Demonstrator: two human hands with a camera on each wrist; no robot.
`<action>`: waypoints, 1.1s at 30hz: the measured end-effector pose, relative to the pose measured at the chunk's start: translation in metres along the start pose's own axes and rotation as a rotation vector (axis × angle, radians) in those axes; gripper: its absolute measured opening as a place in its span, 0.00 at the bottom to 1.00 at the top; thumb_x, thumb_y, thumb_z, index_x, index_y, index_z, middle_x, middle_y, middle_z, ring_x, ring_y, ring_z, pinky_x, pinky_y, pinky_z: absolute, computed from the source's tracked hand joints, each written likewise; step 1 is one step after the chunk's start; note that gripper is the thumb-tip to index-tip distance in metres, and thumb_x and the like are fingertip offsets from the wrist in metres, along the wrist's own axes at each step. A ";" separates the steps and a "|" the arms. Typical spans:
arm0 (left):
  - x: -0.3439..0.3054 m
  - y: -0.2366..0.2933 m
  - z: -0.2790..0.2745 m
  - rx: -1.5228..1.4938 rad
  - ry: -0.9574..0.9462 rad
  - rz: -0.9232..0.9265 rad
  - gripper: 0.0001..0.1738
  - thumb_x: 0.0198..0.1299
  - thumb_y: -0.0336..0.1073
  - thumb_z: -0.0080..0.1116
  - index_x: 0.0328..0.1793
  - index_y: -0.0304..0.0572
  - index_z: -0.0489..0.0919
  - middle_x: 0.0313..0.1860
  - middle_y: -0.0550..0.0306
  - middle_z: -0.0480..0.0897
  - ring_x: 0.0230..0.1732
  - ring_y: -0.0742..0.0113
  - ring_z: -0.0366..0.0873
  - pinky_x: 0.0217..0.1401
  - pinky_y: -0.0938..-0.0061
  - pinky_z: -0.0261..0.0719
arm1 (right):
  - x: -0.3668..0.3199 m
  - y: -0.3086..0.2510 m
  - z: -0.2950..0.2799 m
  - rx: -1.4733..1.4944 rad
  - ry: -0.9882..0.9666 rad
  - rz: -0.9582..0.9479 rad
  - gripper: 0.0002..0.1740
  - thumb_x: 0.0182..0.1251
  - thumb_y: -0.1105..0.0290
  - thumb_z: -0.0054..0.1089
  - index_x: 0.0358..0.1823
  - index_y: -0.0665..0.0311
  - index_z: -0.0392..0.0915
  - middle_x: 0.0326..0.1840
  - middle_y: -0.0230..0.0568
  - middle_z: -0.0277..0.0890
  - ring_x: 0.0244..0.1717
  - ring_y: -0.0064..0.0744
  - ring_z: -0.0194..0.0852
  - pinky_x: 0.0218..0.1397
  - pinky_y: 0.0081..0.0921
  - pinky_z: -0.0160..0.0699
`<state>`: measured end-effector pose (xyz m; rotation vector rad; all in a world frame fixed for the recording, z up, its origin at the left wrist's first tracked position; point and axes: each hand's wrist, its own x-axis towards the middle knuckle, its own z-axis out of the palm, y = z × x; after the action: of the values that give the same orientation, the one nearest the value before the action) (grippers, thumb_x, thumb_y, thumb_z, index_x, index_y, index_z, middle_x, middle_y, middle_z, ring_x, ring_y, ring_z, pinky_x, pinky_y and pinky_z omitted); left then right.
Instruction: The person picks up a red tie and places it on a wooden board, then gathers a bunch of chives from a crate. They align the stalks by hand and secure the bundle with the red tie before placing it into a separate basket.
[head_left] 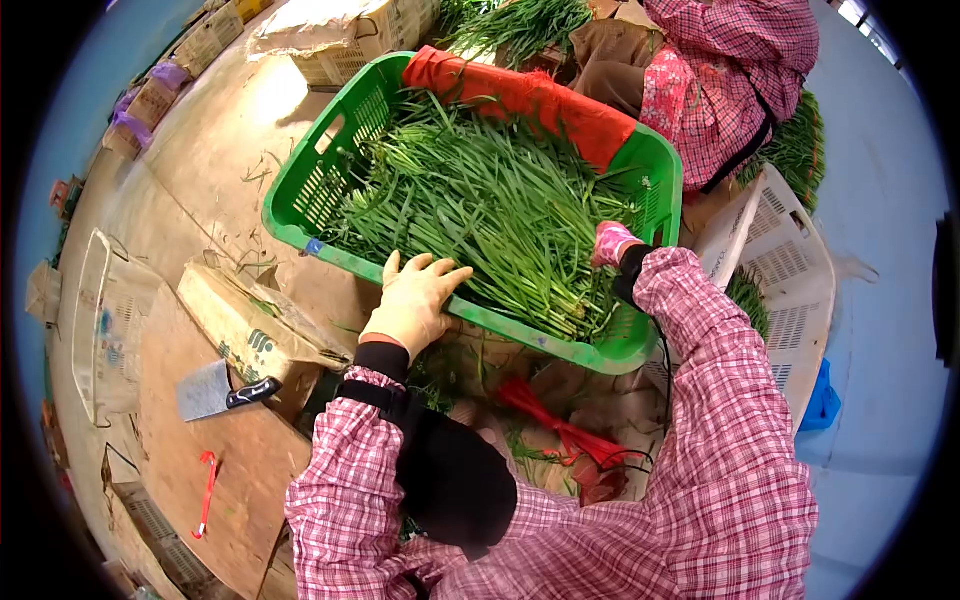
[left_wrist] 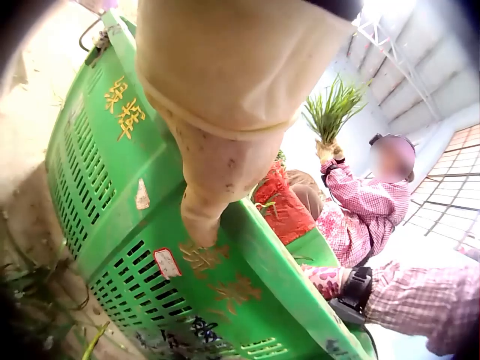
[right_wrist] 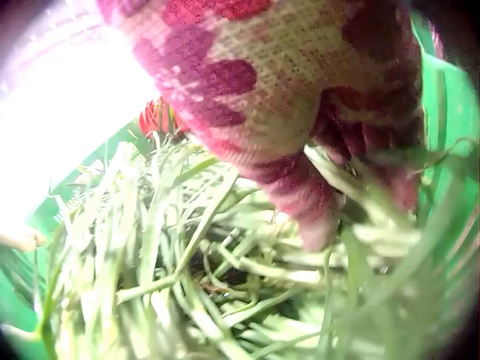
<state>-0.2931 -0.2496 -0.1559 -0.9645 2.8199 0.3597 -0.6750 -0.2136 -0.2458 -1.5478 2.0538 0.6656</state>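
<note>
A green plastic basket (head_left: 350, 262) holds a heap of long, flat-leaved garlic chives (head_left: 480, 200). My left hand (head_left: 415, 305), in a cream rubber glove, grips the near rim. Its fingers reach over the edge, and in the left wrist view the thumb (left_wrist: 202, 217) lies against the outer wall. At the basket's right end, my right hand (head_left: 612, 243), in a pink patterned glove, reaches down into the chives. The right wrist view shows its fingers curled around some pale stalks (right_wrist: 352, 187). A red cloth (head_left: 530, 105) hangs over the far rim.
A cleaver (head_left: 215, 391) and a red tie (head_left: 206, 495) lie on a wooden board (head_left: 160, 430) at left. Red strips (head_left: 565, 425) lie below the basket. A white crate (head_left: 800, 300) stands at right. Another person (left_wrist: 371, 187) sits beyond, holding up a bunch of greens (left_wrist: 334, 109).
</note>
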 end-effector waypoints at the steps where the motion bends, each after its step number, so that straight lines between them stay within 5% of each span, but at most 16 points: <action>1: 0.000 -0.001 0.001 -0.003 0.006 0.002 0.44 0.48 0.42 0.78 0.75 0.67 0.71 0.72 0.63 0.74 0.76 0.55 0.64 0.81 0.41 0.50 | 0.003 0.004 0.002 0.097 0.135 -0.033 0.31 0.51 0.60 0.74 0.57 0.66 0.81 0.52 0.54 0.84 0.55 0.53 0.82 0.62 0.37 0.79; 3: -0.002 -0.001 0.004 -0.012 0.029 0.009 0.45 0.47 0.43 0.78 0.74 0.68 0.71 0.72 0.63 0.74 0.76 0.55 0.65 0.81 0.42 0.51 | 0.005 0.018 0.002 0.364 0.344 -0.113 0.28 0.53 0.71 0.63 0.60 0.63 0.81 0.54 0.57 0.82 0.59 0.51 0.81 0.61 0.38 0.80; 6: -0.001 0.000 0.004 0.011 0.024 0.006 0.44 0.47 0.44 0.78 0.74 0.68 0.72 0.72 0.63 0.74 0.76 0.55 0.65 0.80 0.41 0.51 | -0.002 0.026 0.010 0.431 0.372 -0.127 0.35 0.53 0.61 0.74 0.64 0.66 0.77 0.64 0.56 0.77 0.66 0.53 0.75 0.67 0.39 0.76; 9: 0.000 0.001 0.003 0.019 0.021 0.003 0.44 0.47 0.45 0.78 0.74 0.67 0.72 0.72 0.63 0.75 0.75 0.55 0.65 0.80 0.41 0.52 | -0.011 0.009 0.013 0.291 0.498 0.201 0.39 0.52 0.54 0.77 0.62 0.68 0.77 0.66 0.55 0.76 0.66 0.53 0.74 0.68 0.41 0.76; 12: 0.001 0.000 0.005 0.014 0.021 0.001 0.44 0.47 0.45 0.78 0.74 0.68 0.72 0.72 0.63 0.75 0.75 0.55 0.65 0.80 0.41 0.52 | -0.035 0.002 -0.019 0.253 0.493 0.168 0.37 0.51 0.52 0.77 0.58 0.69 0.79 0.62 0.54 0.79 0.64 0.52 0.77 0.67 0.41 0.76; 17: 0.001 0.003 0.000 0.002 -0.050 -0.034 0.43 0.50 0.42 0.75 0.75 0.70 0.70 0.75 0.67 0.71 0.78 0.58 0.61 0.83 0.43 0.47 | 0.023 0.024 0.024 0.277 0.122 0.090 0.44 0.43 0.43 0.82 0.53 0.73 0.81 0.57 0.54 0.81 0.64 0.49 0.77 0.65 0.40 0.77; 18: 0.001 0.002 -0.001 -0.004 -0.046 -0.034 0.43 0.50 0.42 0.75 0.75 0.70 0.70 0.74 0.67 0.72 0.78 0.58 0.62 0.83 0.43 0.47 | 0.023 0.028 0.021 0.344 0.061 0.024 0.54 0.41 0.38 0.82 0.58 0.78 0.75 0.56 0.60 0.80 0.58 0.52 0.79 0.61 0.39 0.78; 21: 0.001 0.003 -0.003 -0.031 -0.047 -0.039 0.43 0.49 0.41 0.75 0.75 0.71 0.71 0.74 0.67 0.72 0.78 0.58 0.62 0.83 0.43 0.46 | 0.006 0.022 0.026 0.381 0.030 -0.119 0.45 0.39 0.36 0.81 0.38 0.78 0.82 0.39 0.57 0.82 0.43 0.48 0.81 0.51 0.39 0.80; 26: -0.001 0.001 0.000 -0.042 -0.002 -0.018 0.45 0.47 0.41 0.78 0.74 0.68 0.72 0.72 0.63 0.74 0.76 0.56 0.64 0.81 0.42 0.50 | 0.011 0.015 0.033 0.267 0.018 -0.057 0.49 0.38 0.42 0.85 0.55 0.75 0.79 0.59 0.56 0.81 0.59 0.51 0.79 0.62 0.41 0.79; 30: -0.002 0.004 -0.005 -0.035 -0.024 -0.035 0.44 0.48 0.40 0.77 0.74 0.68 0.72 0.73 0.63 0.74 0.77 0.57 0.63 0.81 0.42 0.49 | 0.008 0.002 0.038 0.308 0.010 0.112 0.43 0.36 0.45 0.85 0.49 0.71 0.83 0.56 0.56 0.81 0.61 0.50 0.78 0.65 0.39 0.77; 33: -0.001 0.003 -0.003 -0.019 -0.037 -0.044 0.44 0.48 0.42 0.77 0.75 0.68 0.71 0.72 0.63 0.74 0.77 0.57 0.63 0.82 0.43 0.48 | -0.030 -0.007 0.004 0.255 0.115 0.093 0.33 0.41 0.48 0.80 0.43 0.66 0.86 0.46 0.49 0.85 0.53 0.49 0.83 0.58 0.44 0.79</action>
<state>-0.2942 -0.2476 -0.1524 -1.0118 2.7619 0.3955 -0.6603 -0.1910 -0.2301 -1.3802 2.2081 0.3359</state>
